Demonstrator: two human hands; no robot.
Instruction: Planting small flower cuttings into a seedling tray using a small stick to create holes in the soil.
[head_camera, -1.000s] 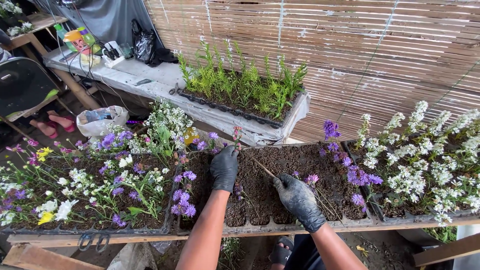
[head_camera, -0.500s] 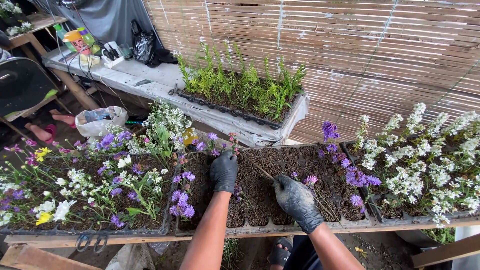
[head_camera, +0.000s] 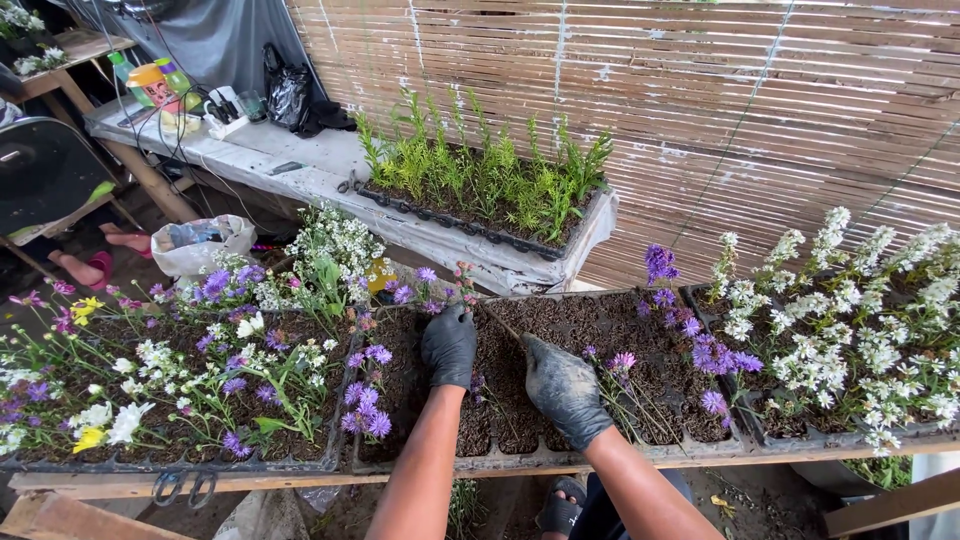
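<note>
Seedling tray (head_camera: 560, 455): dark soil, on desk. Left hand (head_camera: 449, 343), black glove, closed on a flower stem (head_camera: 466, 285), stem upright. Right hand (head_camera: 562, 388), gloved, apparently grips a thin stick (head_camera: 503, 327); stick slants up-left, tip into soil beside left hand.

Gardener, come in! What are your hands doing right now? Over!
Left hand gloved, pressed on soil in the seedling tray, holding a pink-flowered stem. Right hand gloved, gripping a thin stick. Purple flowers crowd close alongside.
</note>
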